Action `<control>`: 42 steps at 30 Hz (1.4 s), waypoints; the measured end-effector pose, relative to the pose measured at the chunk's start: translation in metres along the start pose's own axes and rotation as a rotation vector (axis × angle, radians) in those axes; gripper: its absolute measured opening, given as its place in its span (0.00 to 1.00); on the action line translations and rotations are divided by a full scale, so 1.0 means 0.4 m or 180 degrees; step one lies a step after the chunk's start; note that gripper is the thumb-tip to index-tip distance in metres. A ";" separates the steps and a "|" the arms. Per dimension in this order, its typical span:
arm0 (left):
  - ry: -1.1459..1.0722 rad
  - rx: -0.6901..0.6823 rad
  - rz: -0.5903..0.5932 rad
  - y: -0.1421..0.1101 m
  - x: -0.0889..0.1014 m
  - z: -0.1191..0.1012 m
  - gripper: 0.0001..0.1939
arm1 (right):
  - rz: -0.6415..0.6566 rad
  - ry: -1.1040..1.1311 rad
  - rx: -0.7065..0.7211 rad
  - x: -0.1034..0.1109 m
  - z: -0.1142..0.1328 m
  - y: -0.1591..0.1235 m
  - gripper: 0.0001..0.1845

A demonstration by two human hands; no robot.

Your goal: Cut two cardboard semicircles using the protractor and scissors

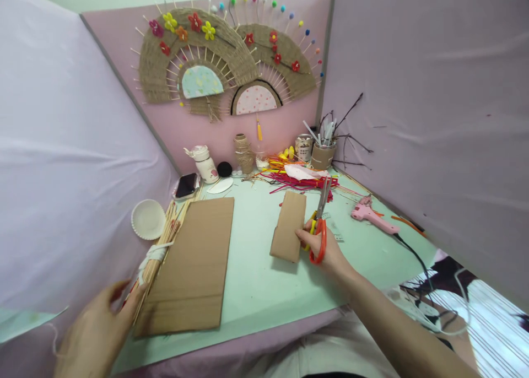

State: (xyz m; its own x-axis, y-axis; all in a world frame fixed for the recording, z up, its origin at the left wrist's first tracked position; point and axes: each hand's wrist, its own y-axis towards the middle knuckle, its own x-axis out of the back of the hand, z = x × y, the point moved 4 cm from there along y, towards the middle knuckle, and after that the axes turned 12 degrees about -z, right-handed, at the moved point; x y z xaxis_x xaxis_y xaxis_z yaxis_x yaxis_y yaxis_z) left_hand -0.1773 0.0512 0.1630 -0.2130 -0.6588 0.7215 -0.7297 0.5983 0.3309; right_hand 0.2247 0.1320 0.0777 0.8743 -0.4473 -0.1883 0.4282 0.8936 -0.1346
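Note:
My right hand (324,249) is closed around scissors (319,223) with red and yellow handles, their blades pointing away from me. Its thumb also presses on the right edge of a small cardboard piece (289,226). At the lower left, my slightly blurred left hand (97,325) has its thumb and fingers around the near end of a bundle of thin wooden sticks (154,257), tied with a white strip. Beside the bundle lies a large cardboard sheet (202,262), partly under or against the sticks; I cannot tell which.
A pink glue gun (374,215) with a cord lies at the right. Along the back stand a white bottle (202,163), a twine spool (243,155) and a pot of branches (323,155). A white bowl (147,220) and a phone (186,185) are at the left. Fabric walls enclose the table.

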 end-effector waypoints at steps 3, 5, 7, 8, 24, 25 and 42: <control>-0.0598 -0.0219 0.0112 -0.120 -0.041 -0.061 0.20 | -0.0078 0.0240 0.0073 -0.037 0.004 -0.021 0.17; -0.1672 -0.0148 0.1233 -0.233 -0.132 -0.131 0.25 | -0.0093 0.0363 0.0120 -0.065 0.007 -0.037 0.17; -0.2654 0.0356 0.2200 -0.337 -0.231 -0.204 0.30 | -0.0068 0.0433 0.0168 -0.088 0.012 -0.054 0.15; -0.3062 0.0748 0.2427 -0.374 -0.274 -0.235 0.31 | -0.0046 0.0446 0.0192 -0.097 0.015 -0.062 0.14; -0.3824 0.1996 0.2671 -0.315 -0.338 -0.307 0.13 | -0.0252 0.0251 0.0362 -0.002 0.048 -0.002 0.24; -0.3826 0.2003 0.2682 -0.309 -0.340 -0.306 0.13 | -0.0248 0.0182 0.0398 0.006 0.049 0.006 0.25; -0.5072 0.2535 0.1665 -0.363 -0.353 -0.342 0.07 | 0.0681 -0.0949 0.0469 0.000 0.032 -0.066 0.26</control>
State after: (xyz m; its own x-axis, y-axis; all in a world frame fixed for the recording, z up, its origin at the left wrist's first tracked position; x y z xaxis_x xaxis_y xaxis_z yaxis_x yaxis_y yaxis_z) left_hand 0.0478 0.1198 0.0962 -0.4787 -0.5365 -0.6950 -0.3913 0.8390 -0.3781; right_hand 0.2162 0.1087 0.0936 0.9661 -0.2395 0.0967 0.2384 0.9709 0.0223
